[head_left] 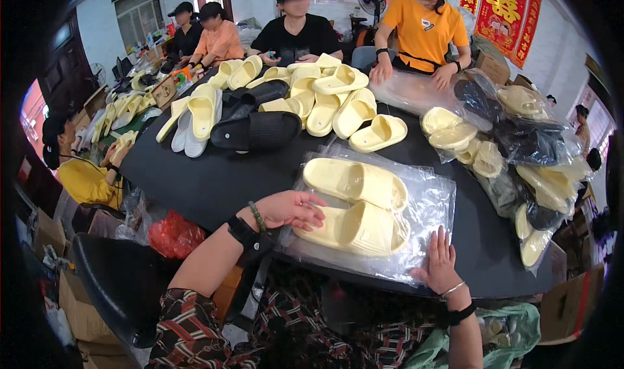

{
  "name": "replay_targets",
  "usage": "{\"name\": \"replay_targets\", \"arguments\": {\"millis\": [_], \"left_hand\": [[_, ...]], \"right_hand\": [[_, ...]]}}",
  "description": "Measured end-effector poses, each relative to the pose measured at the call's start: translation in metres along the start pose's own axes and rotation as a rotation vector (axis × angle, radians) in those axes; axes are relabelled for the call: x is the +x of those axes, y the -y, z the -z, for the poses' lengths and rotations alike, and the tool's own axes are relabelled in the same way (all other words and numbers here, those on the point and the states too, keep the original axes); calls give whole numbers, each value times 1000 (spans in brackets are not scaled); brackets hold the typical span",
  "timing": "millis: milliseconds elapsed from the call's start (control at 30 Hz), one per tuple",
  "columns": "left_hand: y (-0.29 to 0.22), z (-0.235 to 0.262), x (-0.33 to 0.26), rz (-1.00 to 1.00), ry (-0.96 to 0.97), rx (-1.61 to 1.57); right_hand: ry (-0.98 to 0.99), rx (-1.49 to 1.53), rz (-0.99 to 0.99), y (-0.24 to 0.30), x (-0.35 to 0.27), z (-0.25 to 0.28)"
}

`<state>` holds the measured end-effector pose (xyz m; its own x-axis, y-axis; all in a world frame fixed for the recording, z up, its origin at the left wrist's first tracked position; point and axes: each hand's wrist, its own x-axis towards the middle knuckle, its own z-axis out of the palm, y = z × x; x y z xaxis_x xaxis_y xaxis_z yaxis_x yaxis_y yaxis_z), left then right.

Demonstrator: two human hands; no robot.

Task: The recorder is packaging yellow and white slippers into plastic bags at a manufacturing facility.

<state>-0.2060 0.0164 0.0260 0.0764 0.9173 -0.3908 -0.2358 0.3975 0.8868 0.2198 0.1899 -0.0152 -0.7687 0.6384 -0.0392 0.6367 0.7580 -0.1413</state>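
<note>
Pale yellow, ribbed-strap plastic slippers (351,229), a matching pair, are lying side by side near the front edge of a black-topped table (208,193), heels to the left. They're on clear, crinkly plastic bags (431,203); honestly can't tell how much of the pair is inside one. Left hand (289,211), the one with the green bead bracelet (256,217), is loosely open with fingers a bit bent, right at the heel of the nearer slipper. Doesn't look like it's gripping anything, and can't tell if it's actually touching. Right hand (441,265) is open too, fingers spread flat on the plastic by the toe end, nothing grasped. Further back there's a messy heap of loose yellow slippers (356,112) with a chunky black slipper (257,131) beside it. Off to the right, bagged slippers (543,190) are piled up near the table's edge.
</note>
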Motion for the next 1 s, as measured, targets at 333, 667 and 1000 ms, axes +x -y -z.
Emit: {"name": "replay_targets", "arguments": {"millis": [333, 667, 1000], "left_hand": [[-3, -6, -5, -50, -54, 243], [0, -12, -7, -70, -193, 254], [-6, -27, -26, -193, -370, 200]], "right_hand": [[-90, 48, 71, -13, -3, 34], [-260, 156, 257, 43, -55, 91], [-79, 438, 372, 9, -35, 82]]}}
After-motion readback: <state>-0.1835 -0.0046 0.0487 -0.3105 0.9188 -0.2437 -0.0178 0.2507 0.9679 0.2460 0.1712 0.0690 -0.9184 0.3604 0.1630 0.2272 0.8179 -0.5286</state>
